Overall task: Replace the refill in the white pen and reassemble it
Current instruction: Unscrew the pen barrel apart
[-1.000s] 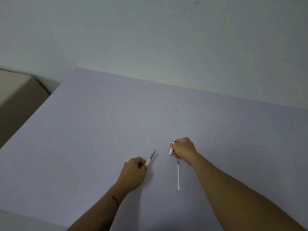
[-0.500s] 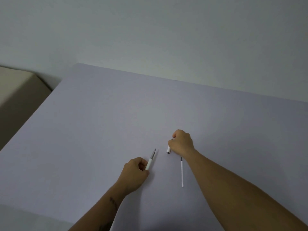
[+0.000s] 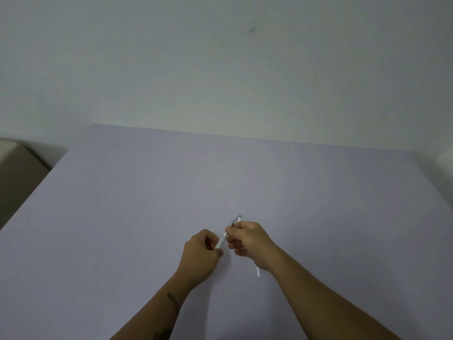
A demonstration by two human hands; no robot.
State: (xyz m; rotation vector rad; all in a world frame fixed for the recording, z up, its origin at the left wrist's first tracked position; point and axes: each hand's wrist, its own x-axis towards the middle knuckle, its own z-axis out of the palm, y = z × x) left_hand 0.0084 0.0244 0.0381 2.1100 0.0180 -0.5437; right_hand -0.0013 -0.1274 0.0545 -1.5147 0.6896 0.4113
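Observation:
My left hand [image 3: 201, 253] is closed around the white pen's front part [image 3: 221, 239], whose metal tip points up and to the right. My right hand [image 3: 250, 241] sits right beside it, its fingertips touching that part near the tip. The white rear barrel [image 3: 239, 218] sticks out above the right hand's knuckles, held in that hand. A thin white refill [image 3: 258, 272] lies on the table, mostly hidden under my right wrist, with only its near end showing.
Everything rests on a lilac table [image 3: 147, 192] set against a pale wall. A beige piece of furniture [image 3: 14, 168] stands off the table's left edge. Part of something white [image 3: 447, 155] shows past the far right corner.
My two hands have come together at the middle; before, they were apart. The right hand rose off the table with the rear barrel, and the camera view tilted up.

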